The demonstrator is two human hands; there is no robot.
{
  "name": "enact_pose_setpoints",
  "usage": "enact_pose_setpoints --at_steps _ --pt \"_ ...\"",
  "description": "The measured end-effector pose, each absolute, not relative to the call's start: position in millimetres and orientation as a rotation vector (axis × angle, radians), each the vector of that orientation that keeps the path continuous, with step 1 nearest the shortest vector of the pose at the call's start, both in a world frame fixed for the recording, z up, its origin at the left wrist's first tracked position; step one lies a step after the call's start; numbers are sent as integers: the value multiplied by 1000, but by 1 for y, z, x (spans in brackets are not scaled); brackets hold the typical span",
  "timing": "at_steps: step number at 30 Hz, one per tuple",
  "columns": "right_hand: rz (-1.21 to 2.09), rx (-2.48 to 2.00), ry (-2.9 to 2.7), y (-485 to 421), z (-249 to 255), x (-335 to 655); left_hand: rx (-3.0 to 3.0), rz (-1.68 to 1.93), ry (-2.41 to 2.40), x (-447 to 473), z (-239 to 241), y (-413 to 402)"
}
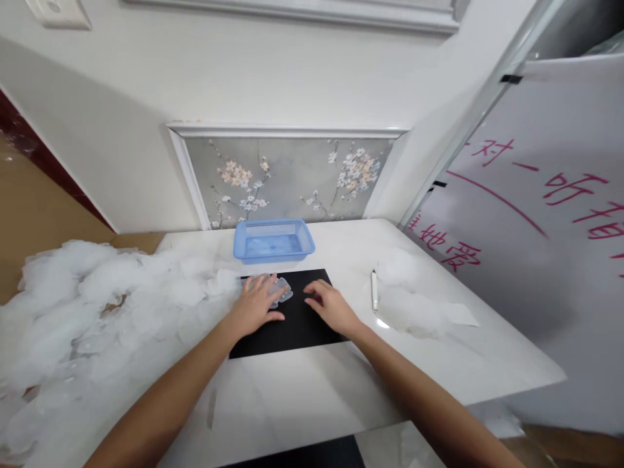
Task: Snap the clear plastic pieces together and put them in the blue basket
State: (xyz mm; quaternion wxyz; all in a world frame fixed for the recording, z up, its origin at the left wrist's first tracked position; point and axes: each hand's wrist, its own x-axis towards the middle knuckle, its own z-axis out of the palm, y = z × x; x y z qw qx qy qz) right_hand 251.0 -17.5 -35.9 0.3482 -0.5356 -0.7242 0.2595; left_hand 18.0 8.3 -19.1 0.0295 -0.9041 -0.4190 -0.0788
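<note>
A translucent, flower-shaped plastic piece point(284, 294) lies on the black mat point(292, 331) in the middle of the table. Over its left part rests my left hand point(257, 302), palm down with the fingers spread, hiding some of it. To the right of the piece, apart from it, is my right hand point(332, 307). Its fingers are bent and the thumb stands away from them, with nothing visible between. Just behind the mat stands a blue plastic basket point(273, 257).
A big heap of translucent white pieces point(97, 312) covers the table's left side. On the right lie a white pen-like tool point(374, 290), a smaller pile of similar pieces point(409, 309) and a white slip point(462, 314). A whiteboard point(536, 292) with red writing borders the right edge.
</note>
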Motion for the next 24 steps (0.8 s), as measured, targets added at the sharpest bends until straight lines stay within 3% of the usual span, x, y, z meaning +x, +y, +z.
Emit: enact_pose_setpoints --at_steps 6,11,16,21,24 --pt "468 -1207 -2154 10 -51 218 -2621 -289 -1573 -34 -45 -11" --pt "163 -1207 -2418 16 -49 205 -2517 -174 -1714 -54 -32 -3" --pt "392 -992 -2411 17 -45 242 -2577 -296 -1620 -30 -19 1" --pt "808 -1106 -2075 23 -49 275 -2764 -396 -1549 -19 -22 5" --pt "895 -1204 -1921 28 -54 275 -2818 -552 -1500 -23 -22 4"
